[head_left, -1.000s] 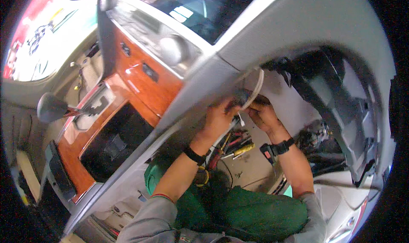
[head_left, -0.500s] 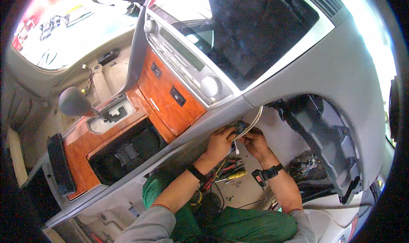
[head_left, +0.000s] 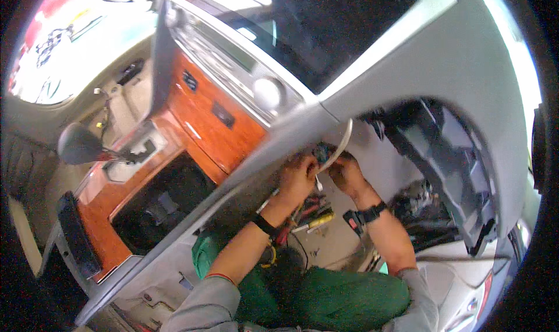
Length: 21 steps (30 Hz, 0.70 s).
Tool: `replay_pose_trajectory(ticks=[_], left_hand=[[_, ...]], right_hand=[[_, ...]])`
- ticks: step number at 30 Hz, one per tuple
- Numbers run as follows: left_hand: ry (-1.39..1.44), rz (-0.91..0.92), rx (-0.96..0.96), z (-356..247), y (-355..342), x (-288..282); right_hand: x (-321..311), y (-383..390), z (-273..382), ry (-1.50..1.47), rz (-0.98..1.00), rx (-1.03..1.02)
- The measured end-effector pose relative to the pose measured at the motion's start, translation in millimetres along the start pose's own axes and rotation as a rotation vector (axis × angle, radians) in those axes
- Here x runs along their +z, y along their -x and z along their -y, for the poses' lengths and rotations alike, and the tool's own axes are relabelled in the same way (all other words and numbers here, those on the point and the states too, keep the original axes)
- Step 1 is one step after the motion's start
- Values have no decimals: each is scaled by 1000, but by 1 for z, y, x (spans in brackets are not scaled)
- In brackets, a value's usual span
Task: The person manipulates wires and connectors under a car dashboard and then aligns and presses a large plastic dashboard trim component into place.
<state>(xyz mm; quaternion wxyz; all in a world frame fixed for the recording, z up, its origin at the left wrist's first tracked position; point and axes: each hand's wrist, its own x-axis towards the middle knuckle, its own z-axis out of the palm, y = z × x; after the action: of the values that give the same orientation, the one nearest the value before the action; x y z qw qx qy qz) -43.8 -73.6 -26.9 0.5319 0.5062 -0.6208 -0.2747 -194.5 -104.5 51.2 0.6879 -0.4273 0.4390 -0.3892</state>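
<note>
Under the car's dashboard, my two hands work close together. My left hand (head_left: 298, 178) is closed, its fingertips around a small dark blue-grey part (head_left: 321, 151) whose kind I cannot make out. Just right of it, my right hand (head_left: 348, 174) is closed too, with its fingers curled in; what they grip is hidden behind a cable and by blur. The pale cable (head_left: 342, 146) hangs from the dashboard edge and passes in front of the fingers. A small white connector (head_left: 318, 186) dangles below, between the hands.
Left stands the wood-trimmed centre console (head_left: 209, 114) with its gear lever (head_left: 81, 144). An opened dashboard cavity with a black frame (head_left: 442, 157) lies right. On the floor below the hands are a yellow-handled tool (head_left: 320, 220) and other tools. My green-trousered legs (head_left: 349, 294) are folded beneath.
My view has shifted, so the console and dashboard sit further up and left in the picture. Both hands sit slightly higher in it, still together at the small dark part.
</note>
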Motion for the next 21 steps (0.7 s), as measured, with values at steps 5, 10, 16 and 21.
replay_pose_trajectory(ticks=[5,10,16,21], left_hand=[[104,-32,-210,6,0,-14],[128,-62,-186,-1,-6,-10],[166,128,-378,6,-1,-12],[241,149,-524,6,3,-13]], right_hand=[[7,-4,-4,-152,-104,120],[-14,-6,-4,-230,-56,49],[-4,-4,-3,95,-211,5],[-28,-10,-7,287,-194,-8]])
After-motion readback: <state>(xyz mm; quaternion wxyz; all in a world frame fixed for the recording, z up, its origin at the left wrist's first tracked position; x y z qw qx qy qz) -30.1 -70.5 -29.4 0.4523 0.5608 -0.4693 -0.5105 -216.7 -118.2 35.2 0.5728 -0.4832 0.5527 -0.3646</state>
